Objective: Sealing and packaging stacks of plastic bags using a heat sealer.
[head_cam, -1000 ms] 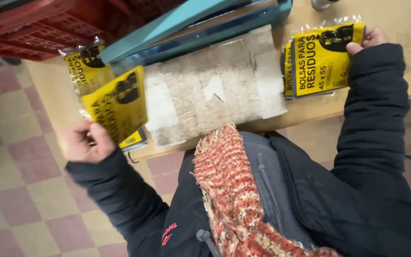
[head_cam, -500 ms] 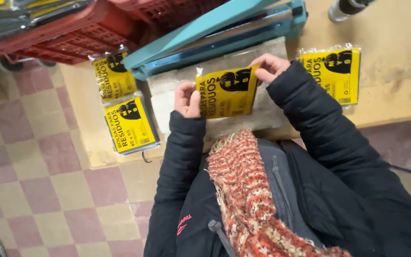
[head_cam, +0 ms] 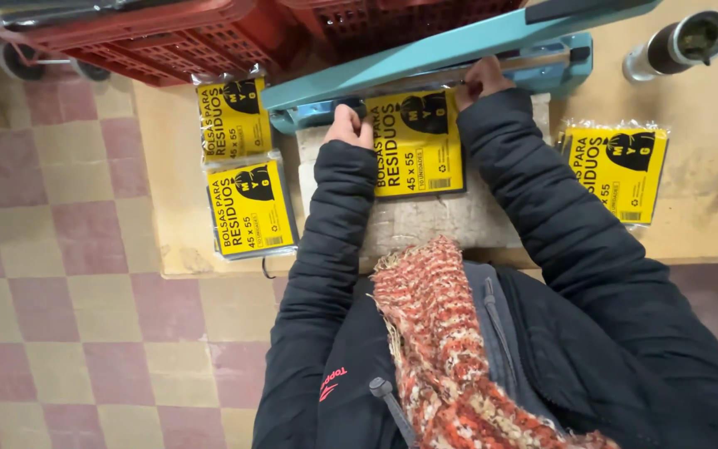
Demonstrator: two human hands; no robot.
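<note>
Two yellow packets [head_cam: 245, 162] left, one packet [head_cam: 618, 170] right, red crates [head_cam: 168, 37] behind.

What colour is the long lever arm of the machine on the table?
Teal blue: the lever arm shows it best in the head view, above the yellow packet.

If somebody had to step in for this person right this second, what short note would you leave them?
Left hand and right hand each pinch a top corner of a flat yellow-and-black plastic packet, its top edge under the raised arm of the teal bar-shaped sealing machine.
The packet lies on a pale worn pad on the wooden table.
Set aside: two like packets stacked at left, one at right.
The sealer arm is up; the held packet's edge does not look pressed yet.
</note>
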